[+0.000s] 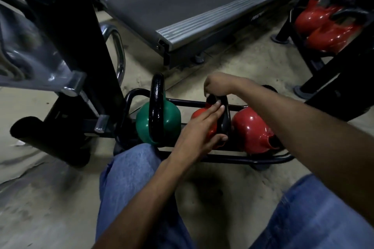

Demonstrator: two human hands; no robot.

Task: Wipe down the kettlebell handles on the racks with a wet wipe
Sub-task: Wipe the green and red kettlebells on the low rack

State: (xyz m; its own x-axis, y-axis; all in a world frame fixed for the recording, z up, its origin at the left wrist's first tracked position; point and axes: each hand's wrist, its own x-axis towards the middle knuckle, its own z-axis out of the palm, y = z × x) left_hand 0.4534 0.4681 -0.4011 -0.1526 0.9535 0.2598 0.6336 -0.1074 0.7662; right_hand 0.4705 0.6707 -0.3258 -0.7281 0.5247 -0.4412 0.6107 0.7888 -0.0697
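Observation:
A low black rack (232, 160) on the floor holds a green kettlebell (162, 122) at the left and two red ones. The middle red kettlebell (199, 115) has a black handle (225, 120). My left hand (199, 134) lies against the handle's left side with straight fingers, and its thumb is at the handle's near end. At the handle's far end, my right hand (217, 85) curls its fingers over the top. No wipe shows; it may be hidden in the right fist. The other red kettlebell (253, 128) lies tipped under my right forearm.
A treadmill deck (182, 6) lies just behind the rack. A black machine frame with chrome parts (66, 50) stands close at the left. Another rack with red kettlebells (323, 26) is at the upper right. My knees in jeans (129, 176) are in front.

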